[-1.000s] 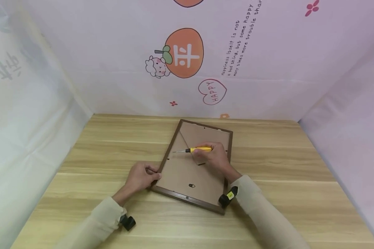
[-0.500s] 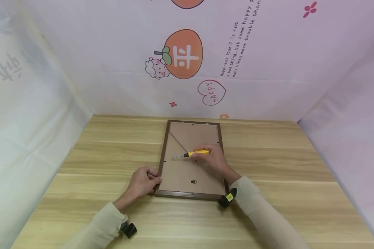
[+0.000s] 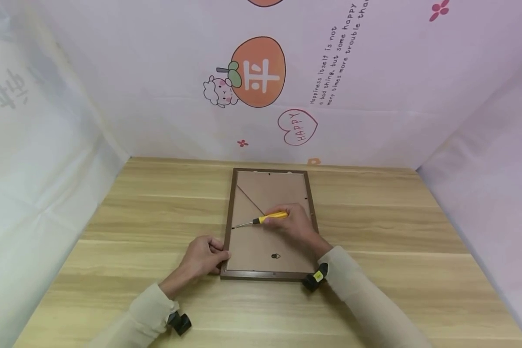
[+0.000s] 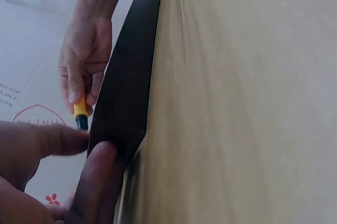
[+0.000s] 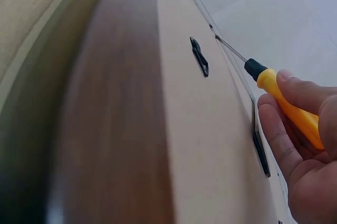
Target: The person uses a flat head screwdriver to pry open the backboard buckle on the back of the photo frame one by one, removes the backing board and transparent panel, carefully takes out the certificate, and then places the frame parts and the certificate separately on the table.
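Observation:
A brown picture frame lies face down on the wooden table, its beige backing board upward. My left hand grips the frame's left edge near its lower corner, thumb on top and fingers at the side. In my right hand I hold a yellow-handled screwdriver over the board. Its metal tip is right by a small black tab at the left inner edge. The right wrist view shows the thumb and fingers round the yellow handle.
A black hanger sits on the board toward the lower side. A dark diagonal line crosses the board's upper left, ending at a black piece in the right wrist view. A white printed wall sheet stands behind the table.
The frame has turned from slanted to nearly square with the table, my left hand still at its edge. The screwdriver's tip has moved down and left to the black tab.

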Available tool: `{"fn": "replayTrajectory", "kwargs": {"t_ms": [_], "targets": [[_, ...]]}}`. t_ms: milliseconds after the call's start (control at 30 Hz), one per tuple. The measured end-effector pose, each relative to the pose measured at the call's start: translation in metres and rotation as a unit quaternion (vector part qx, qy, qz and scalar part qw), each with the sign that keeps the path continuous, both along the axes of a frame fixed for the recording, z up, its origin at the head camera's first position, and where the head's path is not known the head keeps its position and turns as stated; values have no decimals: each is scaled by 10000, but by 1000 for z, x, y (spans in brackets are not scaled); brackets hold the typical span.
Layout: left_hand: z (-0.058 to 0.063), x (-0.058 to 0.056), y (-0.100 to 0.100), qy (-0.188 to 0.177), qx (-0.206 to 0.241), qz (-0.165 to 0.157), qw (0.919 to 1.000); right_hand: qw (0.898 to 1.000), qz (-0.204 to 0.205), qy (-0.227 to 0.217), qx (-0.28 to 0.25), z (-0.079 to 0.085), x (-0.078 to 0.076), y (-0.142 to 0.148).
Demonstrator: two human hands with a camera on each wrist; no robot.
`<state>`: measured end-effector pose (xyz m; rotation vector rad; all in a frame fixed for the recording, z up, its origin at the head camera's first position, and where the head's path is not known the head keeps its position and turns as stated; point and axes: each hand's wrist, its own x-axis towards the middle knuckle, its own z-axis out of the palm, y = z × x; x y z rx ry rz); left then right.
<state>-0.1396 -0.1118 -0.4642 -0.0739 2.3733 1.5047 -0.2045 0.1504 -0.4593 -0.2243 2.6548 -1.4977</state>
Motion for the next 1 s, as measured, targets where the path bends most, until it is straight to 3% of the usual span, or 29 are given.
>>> {"fn": "replayTrajectory", "kwargs": {"t_ms": [167,500,833,1000], "targets": [[3,-9,-3,-182,-146,-307,9993,9999,115,-44,66,1,0,3],[6,-36,-1,-43,52,-286,9996,9987,391,82,325,-2,-2,6],[7,-41,1,-129,243,-351,9990,9989,331,102,329,-5,-2,1],[4,-42,0,-135,287,-275,9991,9994,342,111,-9,-8,-3,-3]]}}
